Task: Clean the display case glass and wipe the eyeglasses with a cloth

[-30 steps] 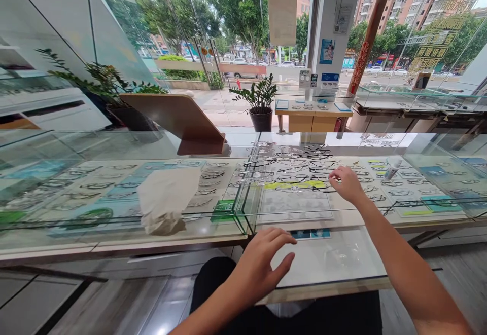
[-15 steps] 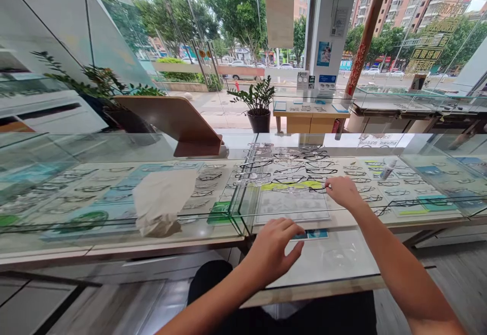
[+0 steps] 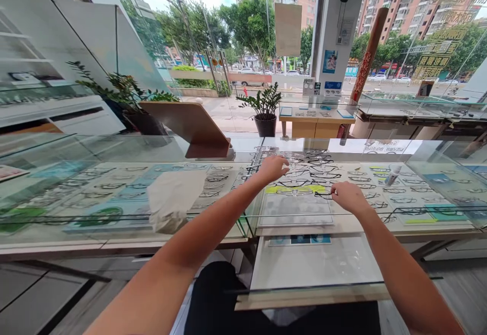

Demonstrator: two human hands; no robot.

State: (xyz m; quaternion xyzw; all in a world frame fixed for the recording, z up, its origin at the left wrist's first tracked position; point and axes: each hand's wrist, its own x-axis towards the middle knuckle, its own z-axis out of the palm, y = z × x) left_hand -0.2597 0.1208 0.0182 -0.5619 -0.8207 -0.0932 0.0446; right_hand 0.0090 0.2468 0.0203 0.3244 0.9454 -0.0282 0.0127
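Observation:
My left hand (image 3: 274, 168) reaches over rows of eyeglasses (image 3: 296, 174) on the glass counter, its fingers bent with a gap between them and nothing visible in them. Nearer to me, my right hand (image 3: 349, 196) pinches the right end of a pair of dark-framed eyeglasses (image 3: 322, 194), which lie low at the front of the rows. A yellow-green strip (image 3: 292, 189) runs beneath some frames. Several black frames (image 3: 323, 175) lie between and beyond the two hands. My left forearm hides part of the left rows.
A crumpled pale cloth (image 3: 173, 198) lies on the counter at left, with a brown tilted board (image 3: 186, 122) behind it. At right stands a small white bottle (image 3: 393, 174). An open drawer (image 3: 312, 269) juts out over my lap. Glass display cases (image 3: 125, 223) hold more eyeglasses.
My left hand has moved up and forward, from above the drawer to over the far rows of eyeglasses. My right hand stays at the dark frame. The view has shifted slightly.

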